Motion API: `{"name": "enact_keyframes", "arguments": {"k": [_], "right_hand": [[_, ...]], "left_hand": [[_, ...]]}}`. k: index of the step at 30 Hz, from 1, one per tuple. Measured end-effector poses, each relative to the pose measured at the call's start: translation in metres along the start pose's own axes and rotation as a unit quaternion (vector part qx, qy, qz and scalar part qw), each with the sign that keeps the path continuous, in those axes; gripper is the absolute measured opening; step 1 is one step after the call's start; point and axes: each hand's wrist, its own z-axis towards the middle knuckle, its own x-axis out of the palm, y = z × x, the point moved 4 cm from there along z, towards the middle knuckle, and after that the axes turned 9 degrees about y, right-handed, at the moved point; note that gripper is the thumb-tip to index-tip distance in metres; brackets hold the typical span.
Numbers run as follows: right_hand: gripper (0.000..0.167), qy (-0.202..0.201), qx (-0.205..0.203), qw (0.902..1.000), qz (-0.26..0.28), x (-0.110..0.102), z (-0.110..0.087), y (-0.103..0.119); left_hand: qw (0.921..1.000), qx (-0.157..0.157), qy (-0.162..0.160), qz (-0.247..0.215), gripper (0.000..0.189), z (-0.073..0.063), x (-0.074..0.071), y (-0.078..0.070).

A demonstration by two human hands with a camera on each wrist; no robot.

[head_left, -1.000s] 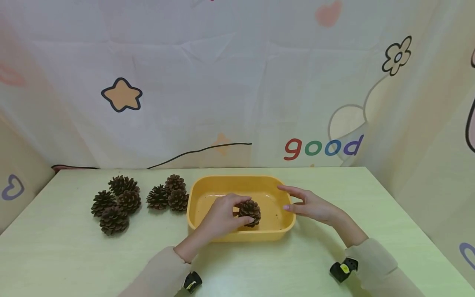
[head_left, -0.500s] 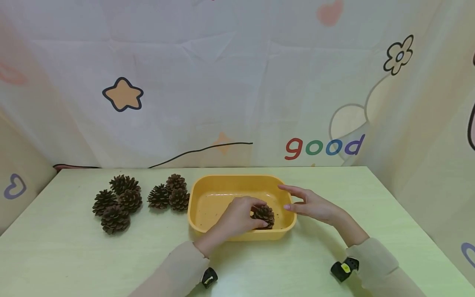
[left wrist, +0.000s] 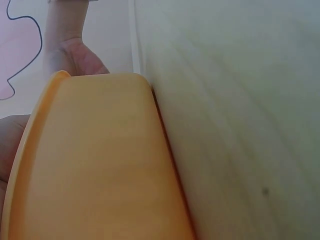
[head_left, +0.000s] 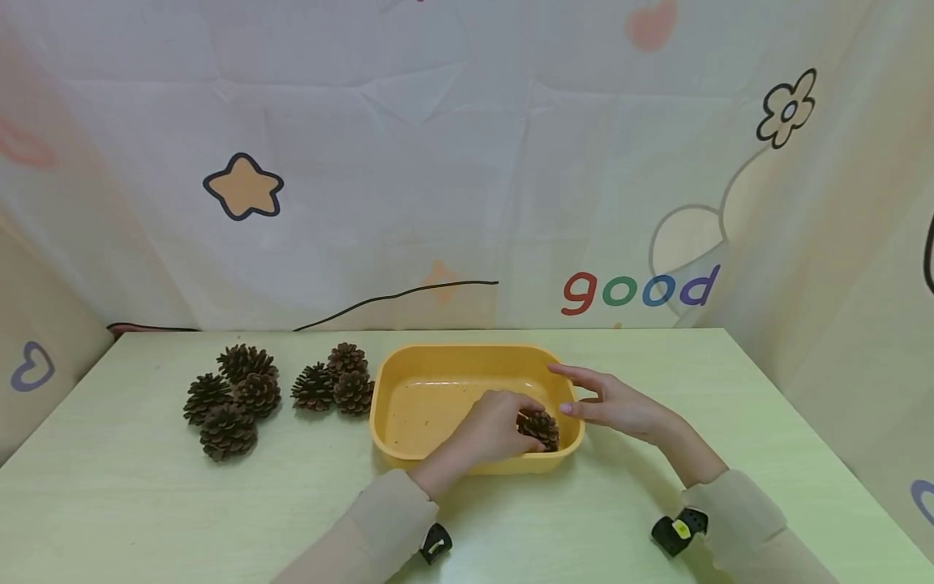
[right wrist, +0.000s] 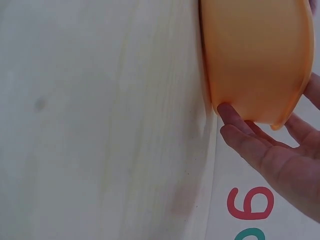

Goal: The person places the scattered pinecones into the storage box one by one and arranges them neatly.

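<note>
A brown pine cone [head_left: 546,431] is in my left hand [head_left: 490,430], held between thumb and fingers low inside the yellow plastic tub [head_left: 467,357], close to its right end. Whether the cone touches the tub's floor I cannot tell. My right hand [head_left: 620,407] holds the tub's right end, thumb over the rim and several fingers [right wrist: 245,142] against the outer wall. In the left wrist view the tub's wall [left wrist: 105,160] hides the cone and most of my left hand [left wrist: 12,142].
Left of the tub, a group of three pine cones [head_left: 353,393] sits close to its wall. Farther left lies another cluster of several cones [head_left: 229,431]. A printed cloth [head_left: 409,178] hangs behind the pale table [head_left: 146,511].
My left hand has carried the pine cone rightward and lower inside the tub, from its middle toward the right end. The right hand stays at the tub's end.
</note>
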Motion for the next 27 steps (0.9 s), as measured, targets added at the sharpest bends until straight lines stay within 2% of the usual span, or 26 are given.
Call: {"name": "enact_keyframes", "arguments": {"k": [12, 20, 27], "right_hand": [[0.063, 0.003, -0.01, 0.9999, -0.01, -0.001, 0.0, 0.0], [0.063, 0.008, -0.017, 0.9998, -0.002, -0.001, 0.0, 0.0], [0.063, 0.009, -0.017, 0.9998, 0.002, 0.0, 0.002, -0.001]], "left_hand": [[0.9995, -0.005, 0.031, -0.005, 0.039, 0.009, 0.005, -0.002], [0.9982, 0.012, 0.049, 0.031, 0.042, 0.014, 0.006, -0.005], [0.9982, 0.002, 0.053, 0.028, 0.048, 0.015, 0.008, -0.003]]}}
